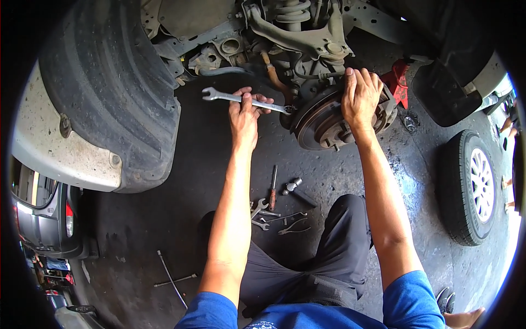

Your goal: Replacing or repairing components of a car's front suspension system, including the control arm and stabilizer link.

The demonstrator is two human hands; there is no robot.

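Note:
A long silver combination wrench (224,96) is held in my left hand (247,107), with its open end out to the left and its ring end at the hub area behind the brake disc (311,131). My right hand (360,96) grips the top of the brake assembly, fingers curled over it near the caliper (389,109). A suspension arm (296,38) and coil spring (290,12) are above. On the floor below lie a screwdriver (273,186), a hammer (300,193), several wrenches (262,208) and pliers (296,227).
A red jack stand (397,82) stands behind the brake. A wheel (471,186) stands at right. A wheel-arch liner (126,109) fills the upper left. Another car (49,219) and metal bars (170,277) are lower left. Another person's bare foot (460,318) is lower right.

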